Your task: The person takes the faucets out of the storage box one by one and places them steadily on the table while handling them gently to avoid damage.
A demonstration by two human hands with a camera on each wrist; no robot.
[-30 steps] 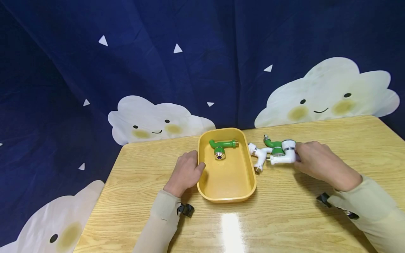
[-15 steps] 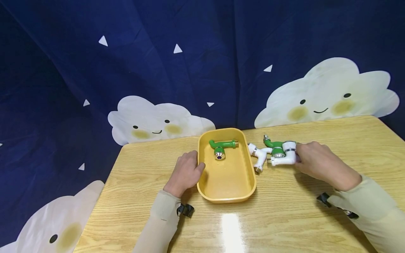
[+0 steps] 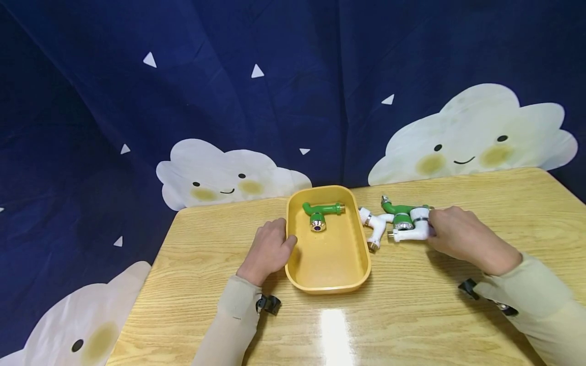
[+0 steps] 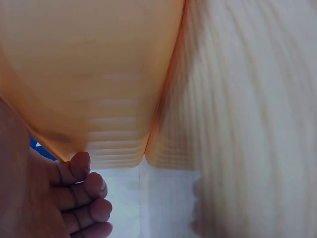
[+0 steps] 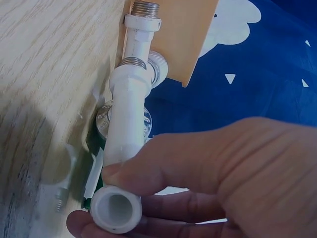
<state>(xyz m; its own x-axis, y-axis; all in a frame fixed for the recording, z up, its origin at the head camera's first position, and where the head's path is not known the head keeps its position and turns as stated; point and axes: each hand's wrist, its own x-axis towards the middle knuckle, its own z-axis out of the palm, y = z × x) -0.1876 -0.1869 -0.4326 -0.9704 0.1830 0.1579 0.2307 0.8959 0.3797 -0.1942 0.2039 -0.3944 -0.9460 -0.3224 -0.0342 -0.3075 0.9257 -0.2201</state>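
Observation:
At the left side of a yellow plastic tray (image 3: 329,262), my left hand (image 3: 270,249) grips the rim, thumb over the edge and fingers along the outside wall. A green tap (image 3: 326,209) with a chrome-faced knob lies inside the tray. My right hand (image 3: 467,236) pinches a white plastic tap (image 3: 414,233) by one end. The right wrist view shows the thumb on the white pipe (image 5: 126,119) near its open mouth. Behind this tap lies a second green tap (image 3: 402,216), partly covered. Another white tap (image 3: 377,226) lies against the tray's right side.
The wooden table (image 3: 412,315) carries everything. A dark blue curtain (image 3: 284,112) with cloud and triangle prints hangs close behind the table's back edge. Black wrist mounts (image 3: 269,304) sit at both sleeves.
The white tap in my right hand has shifted slightly right and toward me, showing more of the green tap behind. My left hand and the tray stay where they were.

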